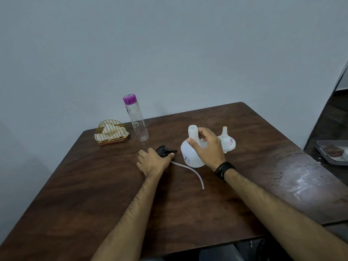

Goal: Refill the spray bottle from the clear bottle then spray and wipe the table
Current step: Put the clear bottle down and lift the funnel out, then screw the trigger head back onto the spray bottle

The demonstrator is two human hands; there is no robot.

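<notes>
We see the right hand [205, 147] gripping the open spray bottle [192, 151] mid-frame; the funnel [227, 142] sits just right (nearest that hand), while the left hand [152, 162] clasps the sprayer head [165, 150].

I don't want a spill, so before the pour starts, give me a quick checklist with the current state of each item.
1. Spray head off the spray bottle: ok, it lies on the table under the left hand.
2. Bottle neck open and upright: ok, steadied by the right hand.
3. Funnel in the neck: not ok, it sits upside down on the table beside the bottle.
4. Clear bottle uncapped: not ok, purple cap on.
5. Liquid in the clear bottle: cannot tell.
</notes>
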